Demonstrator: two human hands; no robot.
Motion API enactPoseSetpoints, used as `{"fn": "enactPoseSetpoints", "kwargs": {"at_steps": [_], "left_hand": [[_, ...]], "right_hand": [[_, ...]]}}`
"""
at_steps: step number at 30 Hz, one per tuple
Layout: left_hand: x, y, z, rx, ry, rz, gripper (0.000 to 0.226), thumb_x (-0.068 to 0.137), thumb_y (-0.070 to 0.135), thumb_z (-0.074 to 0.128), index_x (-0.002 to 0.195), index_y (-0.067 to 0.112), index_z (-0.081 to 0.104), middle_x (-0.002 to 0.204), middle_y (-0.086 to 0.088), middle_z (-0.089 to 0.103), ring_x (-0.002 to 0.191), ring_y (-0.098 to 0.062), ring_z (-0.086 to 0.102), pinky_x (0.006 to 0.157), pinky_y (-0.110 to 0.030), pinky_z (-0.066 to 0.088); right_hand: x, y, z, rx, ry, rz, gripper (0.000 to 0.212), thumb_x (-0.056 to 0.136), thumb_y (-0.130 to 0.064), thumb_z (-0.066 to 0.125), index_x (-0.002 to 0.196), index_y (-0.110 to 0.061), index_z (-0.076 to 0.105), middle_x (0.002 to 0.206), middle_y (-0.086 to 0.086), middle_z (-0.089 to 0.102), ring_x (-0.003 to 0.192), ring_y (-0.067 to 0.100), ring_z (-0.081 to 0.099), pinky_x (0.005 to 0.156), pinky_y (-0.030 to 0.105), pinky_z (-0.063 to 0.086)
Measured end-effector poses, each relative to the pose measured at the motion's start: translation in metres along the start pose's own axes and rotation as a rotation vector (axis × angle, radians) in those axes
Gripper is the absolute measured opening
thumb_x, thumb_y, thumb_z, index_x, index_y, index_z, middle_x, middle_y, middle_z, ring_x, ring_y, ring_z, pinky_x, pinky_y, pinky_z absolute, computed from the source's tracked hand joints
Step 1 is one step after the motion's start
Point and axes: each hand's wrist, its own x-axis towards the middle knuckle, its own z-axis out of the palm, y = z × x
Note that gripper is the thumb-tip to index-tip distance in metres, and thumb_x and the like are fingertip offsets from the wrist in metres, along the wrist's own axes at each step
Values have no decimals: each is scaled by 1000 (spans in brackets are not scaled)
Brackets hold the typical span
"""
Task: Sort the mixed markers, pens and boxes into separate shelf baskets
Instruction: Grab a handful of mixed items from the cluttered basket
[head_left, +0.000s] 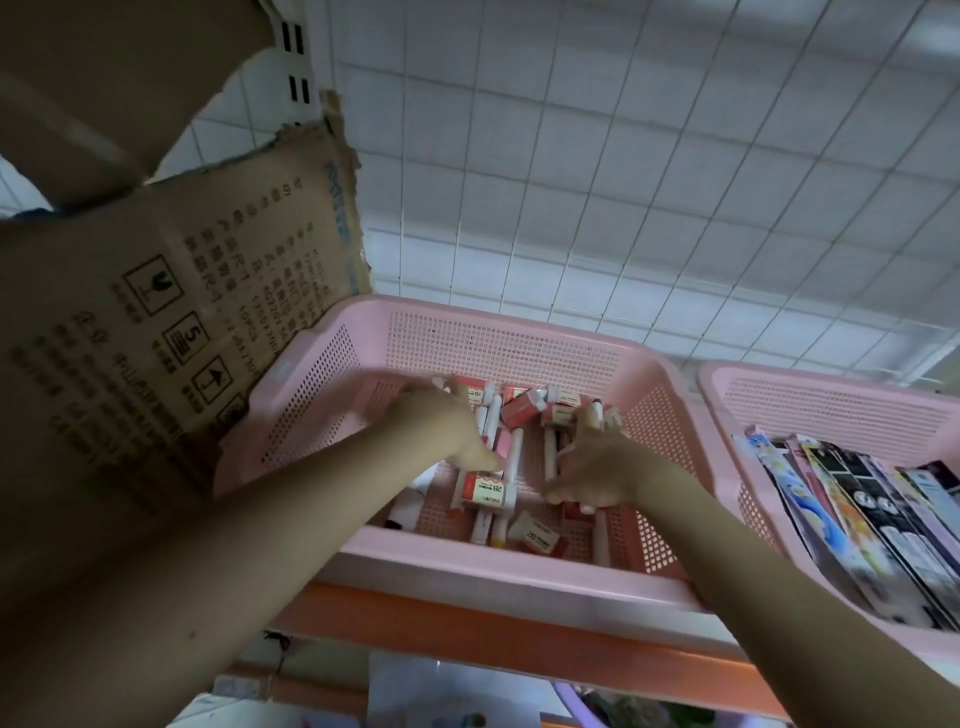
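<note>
Left hand (441, 423) blurred; grip unclear

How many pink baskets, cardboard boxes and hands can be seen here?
Pink baskets: 2, the middle basket and the right basket
Cardboard box: 1
Hands: 2, left hand and right hand, both in the middle basket
Total: 5

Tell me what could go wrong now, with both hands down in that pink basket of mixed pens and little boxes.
Both the left hand and the right hand are gathering white pens at once, so a small red box could get scooped up with them. The pink basket sits at the shelf edge; pulling toward you might tip it. The cardboard carton leans against it and could shift.
</note>
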Motion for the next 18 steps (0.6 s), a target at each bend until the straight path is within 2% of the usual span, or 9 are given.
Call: {"fn": "enactPoseSetpoints", "kwargs": {"at_steps": [2,3,4,6,9,10,13,16,18], "left_hand": [[5,0,4,-37,11,-13,111,76,70,51,149,11,-8,157,-18,0,138,-42,21,106,-46,36],[6,-1,5,-73,21,-20,109,76,66,54,150,11,-4,156,-20,1,137,-42,24,105,-45,37],[7,-3,4,-104,35,-28,107,75,62,58,150,11,0,155,-22,3,136,-41,27,105,-43,38],[7,-11,3,-132,61,-60,105,75,53,64,149,9,4,154,-25,7,133,-40,33,104,-41,39],[7,-20,4,-125,55,-135,106,75,44,67,149,10,0,152,-28,0,133,-42,31,106,-48,35],[6,-21,5,-121,51,-151,107,75,45,67,149,10,-2,152,-28,-1,134,-44,28,107,-51,33],[6,-19,8,-109,47,-188,112,72,46,69,149,11,-4,151,-26,-1,136,-46,22,107,-54,31],[6,-17,6,-123,13,-206,112,73,41,69,147,9,-8,149,-30,-2,134,-48,22,106,-54,34],[5,-17,6,-134,-1,-200,109,73,36,69,146,4,-6,148,-33,4,133,-47,26,103,-51,38]], "right_hand": [[-1,4,1,28,12,14,108,81,-29,68,148,-12,-15,157,10,-15,144,32,8,100,34,41],[-2,6,0,28,18,23,112,81,-29,68,147,-13,-21,156,12,-16,143,31,16,95,31,44],[-3,7,-1,17,19,32,113,81,-30,69,146,-13,-22,156,12,-17,143,32,17,98,32,44],[-3,5,-4,-25,-2,53,109,82,-34,67,147,-13,-18,157,12,-14,144,33,10,108,38,35],[-4,-8,-11,-190,-67,55,96,88,-36,58,149,-12,-13,158,9,-3,144,35,2,116,41,20],[-4,-12,-13,-217,-82,62,93,88,-35,57,149,-10,-9,157,10,5,144,36,5,115,40,20],[-4,-15,-18,-212,-137,94,82,87,-30,57,148,-3,9,148,16,28,135,34,29,106,37,34],[-7,-12,-19,-168,-159,113,85,90,-29,53,149,-5,-3,154,16,15,140,36,18,110,41,29],[-8,-13,-17,-212,-140,97,82,94,-35,46,149,-8,-9,157,15,0,143,37,0,115,45,14]]}}
